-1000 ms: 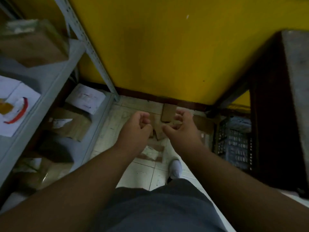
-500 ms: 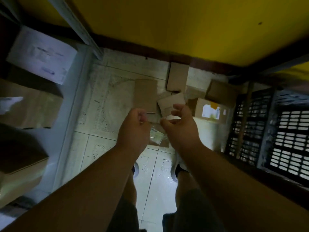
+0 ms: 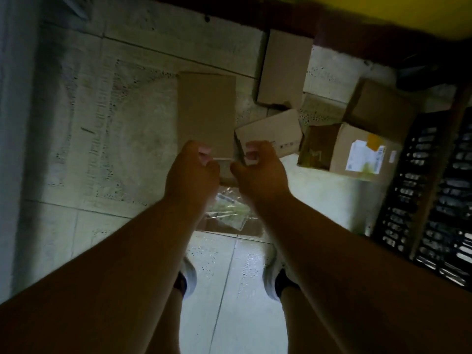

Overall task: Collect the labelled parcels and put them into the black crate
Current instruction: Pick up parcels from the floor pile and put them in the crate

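Several cardboard parcels lie on the tiled floor below me. A flat plain box [image 3: 206,111] is just beyond my left hand [image 3: 191,175]. A small box with a printed strip [image 3: 270,131] is just beyond my right hand [image 3: 260,172]. Further right sits a box with a white and yellow label [image 3: 362,153]. A clear-wrapped parcel [image 3: 228,213] lies under my wrists. The black crate [image 3: 439,190] stands at the right edge. Both hands hover side by side with loosely curled fingers and hold nothing.
Two more plain boxes [image 3: 283,67] [image 3: 380,108] rest near the dark skirting of the yellow wall [image 3: 408,11]. A grey shelf upright [image 3: 15,123] runs down the left edge. My white shoes [image 3: 189,277] stand on wet-looking tiles close below.
My view has tilted down from the wall and shelves to the floor, and the parcels now look much closer. Both hands keep the same curled pose and have dropped towards the boxes.
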A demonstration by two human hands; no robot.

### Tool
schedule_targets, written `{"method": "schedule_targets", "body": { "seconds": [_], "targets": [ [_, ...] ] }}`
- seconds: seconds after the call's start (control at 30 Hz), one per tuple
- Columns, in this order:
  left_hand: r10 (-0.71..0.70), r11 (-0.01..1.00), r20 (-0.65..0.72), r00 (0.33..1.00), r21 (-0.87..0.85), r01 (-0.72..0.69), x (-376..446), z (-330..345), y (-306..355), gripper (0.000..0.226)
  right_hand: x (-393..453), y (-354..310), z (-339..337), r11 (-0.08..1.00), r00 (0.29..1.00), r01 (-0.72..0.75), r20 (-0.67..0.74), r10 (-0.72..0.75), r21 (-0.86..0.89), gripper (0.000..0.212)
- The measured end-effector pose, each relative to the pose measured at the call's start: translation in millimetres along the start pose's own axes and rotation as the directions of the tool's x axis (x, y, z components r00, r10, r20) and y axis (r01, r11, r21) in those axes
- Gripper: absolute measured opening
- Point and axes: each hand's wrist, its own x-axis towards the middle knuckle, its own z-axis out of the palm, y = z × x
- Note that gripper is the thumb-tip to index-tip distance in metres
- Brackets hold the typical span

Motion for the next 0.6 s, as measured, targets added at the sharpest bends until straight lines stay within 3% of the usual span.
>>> {"method": "schedule_targets", "body": {
  "seconds": [0.1,0.2,0.33,0.43,0.5,0.6],
  "targets": [
    [0.036,0.998,0.093,0.995,0.042,-0.04,11,29,-3,0.021,22,16,-9,0.995,0.996,-0.077,-0.043,0.08,0.06,0.03],
    [0.116,0.992,0.238,0.964,0.012,-0.123,8,65,18,0.021,29,41,-28,0.963,0.972,-0.204,-0.085,0.221,0.176,0.039],
    [0.169,0.981,0.341,0.925,0.029,-0.19,12,115,62,0.034,36,68,-66,0.958,0.939,-0.199,-0.239,0.246,0.204,0.028],
    [0.306,0.924,0.351,0.885,0.114,-0.365,20,152,91,0.025,51,78,-94,0.932,0.91,-0.205,-0.292,0.294,0.299,0.019],
    [0.383,0.887,0.364,0.849,0.112,-0.448,24,173,111,0.025,62,86,-114,0.836,0.874,-0.269,-0.244,0.421,0.477,0.024],
    [0.404,0.833,0.454,0.794,0.176,-0.524,35,206,137,0.062,78,103,-138,0.568,0.774,-0.363,-0.099,0.625,0.739,0.025]
  ]
}}
